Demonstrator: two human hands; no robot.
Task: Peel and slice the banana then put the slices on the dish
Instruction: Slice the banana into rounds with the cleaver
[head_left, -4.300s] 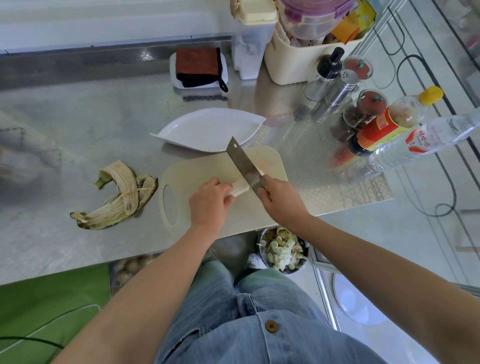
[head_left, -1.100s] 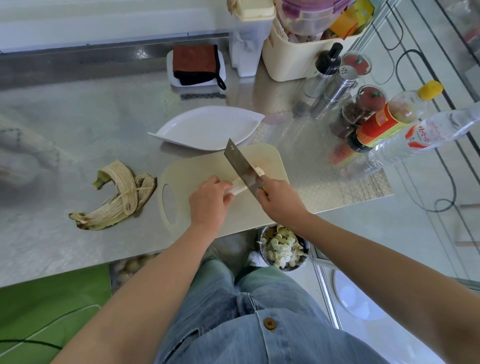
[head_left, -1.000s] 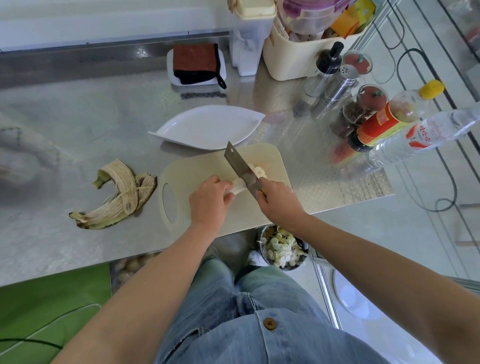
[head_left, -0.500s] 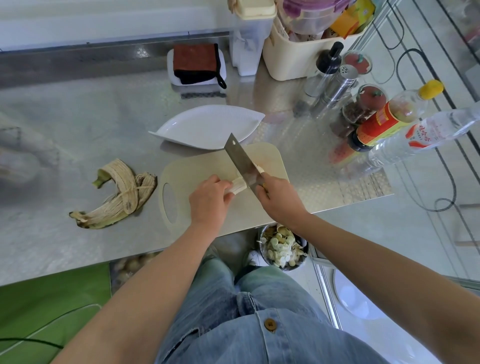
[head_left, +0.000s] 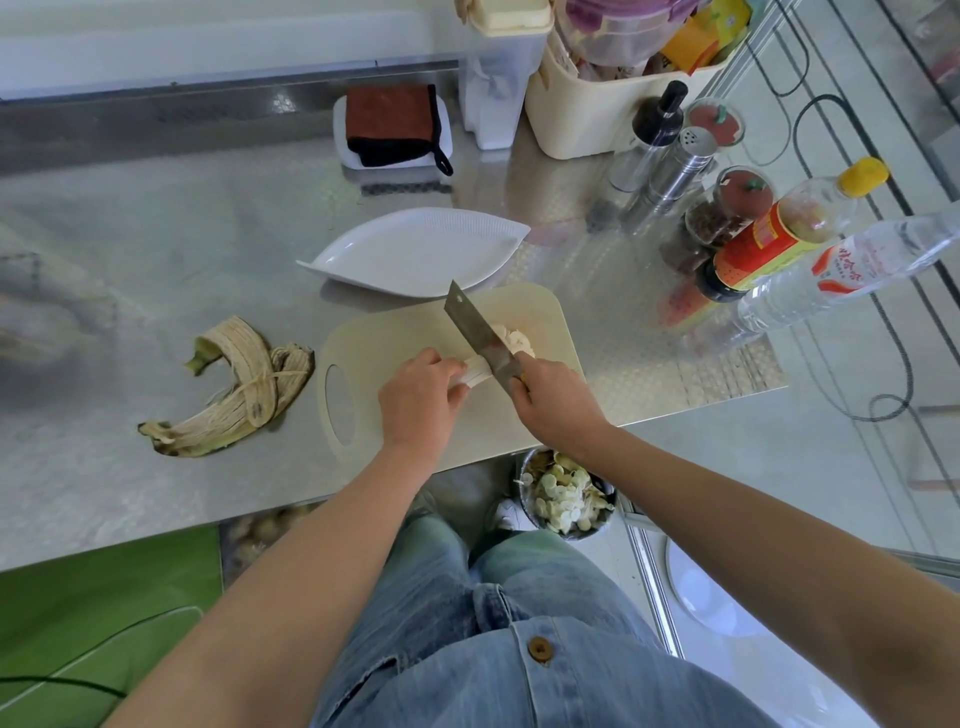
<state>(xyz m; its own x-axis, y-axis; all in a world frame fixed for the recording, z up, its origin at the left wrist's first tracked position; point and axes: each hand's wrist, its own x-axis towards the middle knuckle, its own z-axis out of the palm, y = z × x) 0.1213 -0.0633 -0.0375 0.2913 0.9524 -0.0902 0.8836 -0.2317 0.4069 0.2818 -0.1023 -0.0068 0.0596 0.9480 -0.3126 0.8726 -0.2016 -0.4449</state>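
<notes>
Bright, diffuse daylight is washing over the steel counter (head_left: 156, 249), which is throwing pale glare and smeared reflections at left, while shadows are staying soft under the dish (head_left: 415, 254), and wide-angle distortion is bending straight edges toward the frame's corners.

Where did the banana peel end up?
The peel lies on the steel counter at the left of the head view, just left of the cutting board and apart from the white dish.
</notes>
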